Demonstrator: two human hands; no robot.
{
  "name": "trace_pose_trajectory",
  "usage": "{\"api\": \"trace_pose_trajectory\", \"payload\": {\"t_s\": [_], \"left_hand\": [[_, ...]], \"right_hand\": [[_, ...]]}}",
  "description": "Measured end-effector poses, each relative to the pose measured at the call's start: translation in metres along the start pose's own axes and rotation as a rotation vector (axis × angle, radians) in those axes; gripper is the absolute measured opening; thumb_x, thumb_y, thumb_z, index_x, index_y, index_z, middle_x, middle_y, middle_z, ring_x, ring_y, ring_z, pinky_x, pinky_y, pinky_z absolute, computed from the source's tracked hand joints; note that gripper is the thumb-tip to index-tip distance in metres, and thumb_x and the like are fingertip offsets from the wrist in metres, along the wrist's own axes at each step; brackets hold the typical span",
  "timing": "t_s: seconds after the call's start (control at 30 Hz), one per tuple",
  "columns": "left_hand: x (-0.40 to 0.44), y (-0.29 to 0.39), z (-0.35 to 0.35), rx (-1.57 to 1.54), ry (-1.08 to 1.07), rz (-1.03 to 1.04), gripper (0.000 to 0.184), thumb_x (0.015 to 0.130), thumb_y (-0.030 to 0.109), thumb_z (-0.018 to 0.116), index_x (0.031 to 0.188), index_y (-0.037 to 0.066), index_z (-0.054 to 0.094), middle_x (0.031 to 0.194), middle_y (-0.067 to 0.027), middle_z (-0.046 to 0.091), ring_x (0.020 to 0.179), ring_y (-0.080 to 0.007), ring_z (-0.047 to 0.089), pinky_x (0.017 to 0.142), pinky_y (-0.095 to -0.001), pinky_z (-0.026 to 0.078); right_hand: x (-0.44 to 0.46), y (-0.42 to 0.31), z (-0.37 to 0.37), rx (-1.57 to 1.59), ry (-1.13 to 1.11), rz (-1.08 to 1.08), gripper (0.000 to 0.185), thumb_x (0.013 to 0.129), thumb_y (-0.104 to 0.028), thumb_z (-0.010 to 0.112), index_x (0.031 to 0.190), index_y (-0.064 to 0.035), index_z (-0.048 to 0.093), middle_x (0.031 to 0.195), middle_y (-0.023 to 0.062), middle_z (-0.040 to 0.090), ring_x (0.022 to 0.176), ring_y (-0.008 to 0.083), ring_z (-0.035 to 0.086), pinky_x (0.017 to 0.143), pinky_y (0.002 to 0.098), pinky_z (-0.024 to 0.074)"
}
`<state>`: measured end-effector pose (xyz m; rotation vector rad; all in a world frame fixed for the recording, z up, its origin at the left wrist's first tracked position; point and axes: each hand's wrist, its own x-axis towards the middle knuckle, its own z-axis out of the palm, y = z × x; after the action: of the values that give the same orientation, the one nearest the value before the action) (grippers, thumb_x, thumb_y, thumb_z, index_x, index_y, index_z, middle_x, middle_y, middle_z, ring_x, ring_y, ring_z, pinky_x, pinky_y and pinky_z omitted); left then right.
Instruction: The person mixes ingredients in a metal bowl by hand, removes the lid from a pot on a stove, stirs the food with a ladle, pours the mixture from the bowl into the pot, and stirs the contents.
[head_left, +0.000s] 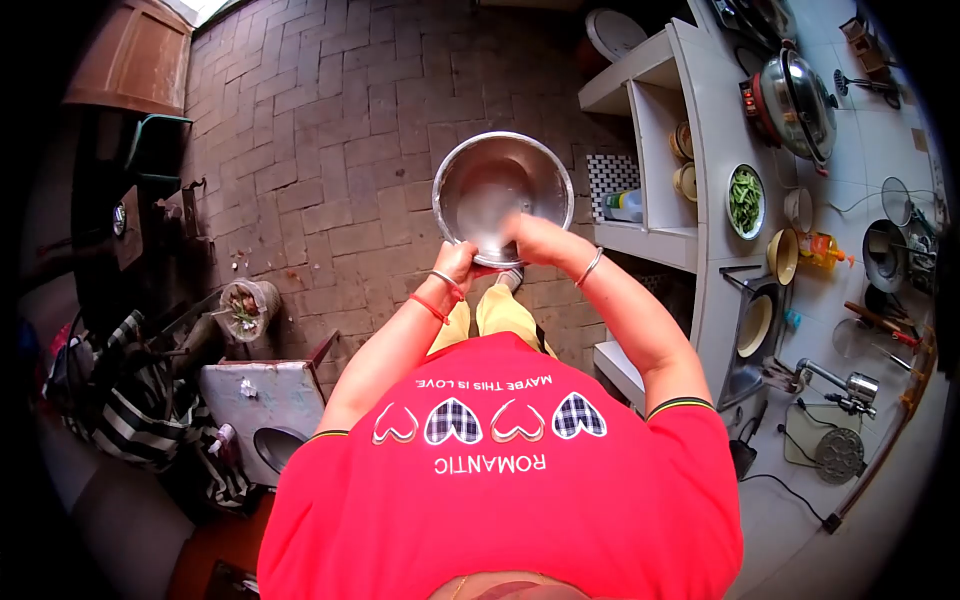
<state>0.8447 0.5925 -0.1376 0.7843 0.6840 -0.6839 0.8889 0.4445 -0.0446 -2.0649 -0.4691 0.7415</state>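
Note:
A round steel basin [548,188] is held out in front of my body, above the brick floor. My left hand [459,262] grips its near left rim, fingers closed over the edge. Inside the basin, at its near right side, is my right hand [517,232], smeared by motion, so its fingers cannot be made out. Something pale and whitish shows in the bottom of the basin, too blurred to name.
On the right runs a white counter [712,290] with a plate of green vegetables [745,202], a lidded electric pan [795,105] and a sink [750,345]. A waste bucket [262,308] and a small table [262,395] stand at the left.

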Motion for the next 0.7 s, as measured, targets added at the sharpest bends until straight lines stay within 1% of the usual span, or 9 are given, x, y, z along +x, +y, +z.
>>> {"api": "trace_pose_trajectory", "payload": {"t_s": [0.03, 0.07, 0.13, 0.23, 0.33, 0.47, 0.5, 0.6, 0.7], "left_hand": [[-0.006, 0.007, 0.005, 0.01, -0.042, 0.011, 0.036, 0.075, -0.006, 0.042, 0.111, -0.008, 0.047, 0.098, -0.0207, 0.06, 0.083, -0.036, 0.064, 0.067, -0.0497, 0.058], [-0.005, 0.008, 0.004, -0.001, -0.048, -0.016, 0.037, 0.075, -0.006, 0.042, 0.112, -0.008, 0.046, 0.099, -0.0211, 0.059, 0.084, -0.0365, 0.064, 0.068, -0.0501, 0.058], [-0.002, 0.015, 0.003, -0.022, -0.061, -0.061, 0.039, 0.074, -0.007, 0.041, 0.113, -0.009, 0.044, 0.1, -0.0217, 0.058, 0.085, -0.0375, 0.063, 0.07, -0.051, 0.057], [-0.006, 0.015, 0.006, 0.0, -0.136, -0.065, 0.041, 0.075, -0.008, 0.041, 0.116, -0.009, 0.042, 0.107, -0.0225, 0.056, 0.091, -0.0382, 0.062, 0.075, -0.0521, 0.056], [-0.009, 0.021, 0.005, 0.017, -0.166, -0.092, 0.041, 0.079, -0.007, 0.042, 0.12, -0.006, 0.042, 0.111, -0.0219, 0.055, 0.095, -0.0371, 0.061, 0.078, -0.0521, 0.055], [-0.02, 0.028, 0.007, 0.108, -0.214, -0.074, 0.029, 0.088, 0.008, 0.04, 0.115, -0.003, 0.046, 0.102, -0.0178, 0.06, 0.087, -0.0321, 0.064, 0.072, -0.0449, 0.058], [-0.027, 0.029, 0.012, 0.131, -0.187, -0.085, 0.029, 0.091, 0.014, 0.04, 0.115, 0.0, 0.048, 0.099, -0.0158, 0.061, 0.087, -0.0296, 0.064, 0.07, -0.0434, 0.058], [-0.02, 0.022, 0.003, 0.103, -0.157, -0.094, 0.028, 0.091, 0.013, 0.04, 0.114, -0.001, 0.047, 0.098, -0.0155, 0.061, 0.085, -0.0297, 0.065, 0.069, -0.0435, 0.058], [-0.019, 0.024, 0.003, 0.077, -0.106, -0.048, 0.029, 0.085, 0.004, 0.042, 0.113, -0.003, 0.046, 0.098, -0.0183, 0.06, 0.082, -0.0331, 0.065, 0.069, -0.0461, 0.058]], "right_hand": [[-0.002, -0.024, -0.02, 0.1, 0.001, 0.052, 0.03, 0.073, 0.007, 0.051, 0.099, -0.0038, 0.061, 0.095, 0.0167, 0.058, 0.093, 0.0301, 0.057, 0.084, 0.0341, 0.0455], [0.005, -0.021, -0.029, -0.177, -0.042, 0.09, 0.036, 0.074, 0.005, 0.053, 0.108, -0.0035, 0.059, 0.099, 0.0151, 0.058, 0.098, 0.0259, 0.057, 0.086, 0.0327, 0.0459], [0.032, 0.029, -0.012, 0.141, 0.39, -0.056, 0.04, 0.075, 0.003, 0.054, 0.115, -0.0015, 0.054, 0.105, 0.0144, 0.055, 0.102, 0.0244, 0.056, 0.09, 0.0321, 0.0441], [0.088, 0.078, 0.029, 0.193, 0.79, 0.079, 0.04, 0.075, 0.002, 0.057, 0.115, 0.0003, 0.052, 0.114, 0.0133, 0.049, 0.108, 0.0245, 0.053, 0.095, 0.0328, 0.0419], [0.107, 0.066, 0.05, 0.249, 0.799, 0.076, 0.042, 0.076, 0.001, 0.06, 0.117, -0.0003, 0.051, 0.116, 0.0115, 0.046, 0.111, 0.024, 0.05, 0.096, 0.0318, 0.0406], [0.092, 0.047, 0.069, 0.425, 0.414, -0.11, 0.04, 0.073, 0.01, 0.051, 0.111, 0.0006, 0.054, 0.114, 0.0117, 0.048, 0.111, 0.0219, 0.05, 0.094, 0.0328, 0.0434], [0.085, 0.043, 0.071, 0.207, 0.392, -0.096, 0.041, 0.071, 0.013, 0.047, 0.109, 0.0015, 0.055, 0.113, 0.0117, 0.051, 0.109, 0.0212, 0.051, 0.094, 0.0336, 0.0448], [0.086, 0.035, 0.072, 0.698, 0.41, 0.077, 0.038, 0.072, 0.011, 0.05, 0.108, 0.0016, 0.056, 0.111, 0.0114, 0.053, 0.107, 0.0214, 0.052, 0.094, 0.0334, 0.0444], [0.105, 0.042, 0.069, 0.284, 0.823, 0.037, 0.039, 0.072, 0.009, 0.055, 0.111, 0.0007, 0.053, 0.112, 0.0128, 0.049, 0.106, 0.0233, 0.051, 0.089, 0.0297, 0.0478]]}}
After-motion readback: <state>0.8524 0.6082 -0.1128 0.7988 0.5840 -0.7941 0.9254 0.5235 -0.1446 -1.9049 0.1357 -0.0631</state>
